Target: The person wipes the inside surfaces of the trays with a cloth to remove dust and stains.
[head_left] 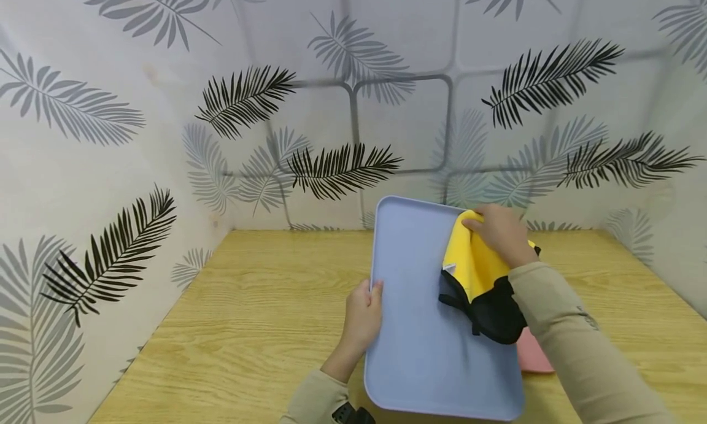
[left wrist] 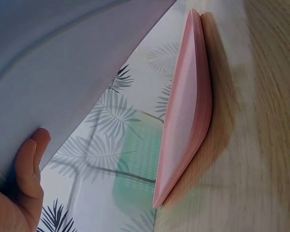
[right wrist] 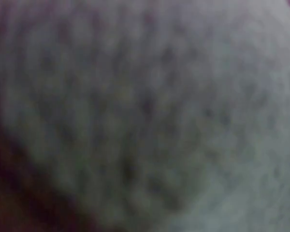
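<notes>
A light blue tray (head_left: 411,326) is held raised and tilted above the table. My left hand (head_left: 361,319) grips its left edge, thumb on the inner face. In the left wrist view my left fingers (left wrist: 31,166) curl over the underside of the tray (left wrist: 63,72). My right hand (head_left: 499,234) pinches a yellow-and-black cloth item (head_left: 461,252) at its yellow upper part, over the tray's right side. The black lower part, with a strap or loop, hangs in front of the tray. Whether it touches the tray I cannot tell. The right wrist view is a grey blur.
A pink tray (head_left: 534,353) lies on the wooden table (head_left: 265,301), partly behind the blue tray and right sleeve. In the left wrist view, a pale green perforated shape (left wrist: 140,159) shows behind the pink tray (left wrist: 186,106). Leaf-patterned curtains (head_left: 331,117) border the table.
</notes>
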Demonstrator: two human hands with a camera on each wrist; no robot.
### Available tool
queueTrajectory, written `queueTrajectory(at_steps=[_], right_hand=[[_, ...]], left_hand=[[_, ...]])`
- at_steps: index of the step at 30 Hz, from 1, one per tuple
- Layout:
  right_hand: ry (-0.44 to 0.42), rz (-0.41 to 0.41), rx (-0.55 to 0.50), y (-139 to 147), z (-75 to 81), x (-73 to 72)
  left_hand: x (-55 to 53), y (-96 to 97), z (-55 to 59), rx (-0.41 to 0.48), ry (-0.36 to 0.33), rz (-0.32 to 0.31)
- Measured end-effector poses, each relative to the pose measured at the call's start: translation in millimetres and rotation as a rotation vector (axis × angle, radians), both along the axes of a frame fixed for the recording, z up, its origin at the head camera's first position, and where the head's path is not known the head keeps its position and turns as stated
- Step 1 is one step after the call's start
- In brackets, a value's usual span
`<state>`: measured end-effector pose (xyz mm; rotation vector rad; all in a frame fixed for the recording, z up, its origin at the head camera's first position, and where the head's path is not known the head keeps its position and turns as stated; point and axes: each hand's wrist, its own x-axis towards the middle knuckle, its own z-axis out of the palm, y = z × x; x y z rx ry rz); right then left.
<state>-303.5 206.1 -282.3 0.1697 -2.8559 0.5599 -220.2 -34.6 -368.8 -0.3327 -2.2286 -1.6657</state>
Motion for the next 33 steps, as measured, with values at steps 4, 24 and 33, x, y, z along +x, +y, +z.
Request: queueTrajectory(at_steps=[4,24,33], right_hand=[[0.029,0.023,-0.011,-12,5.2,2.3],[0.120,0.101,0.011,-68,16.1,5.3],[0.130,0.121,0.044,-88,18.1,7.6]], left_hand=[[0.4,1.7,0.5,0.001,-0.003,-0.017],[6.5,10.1,1.0,0.012,-0.039,-0.035],[7.7,15.4,-0.3,0.015,-0.039,-0.062]])
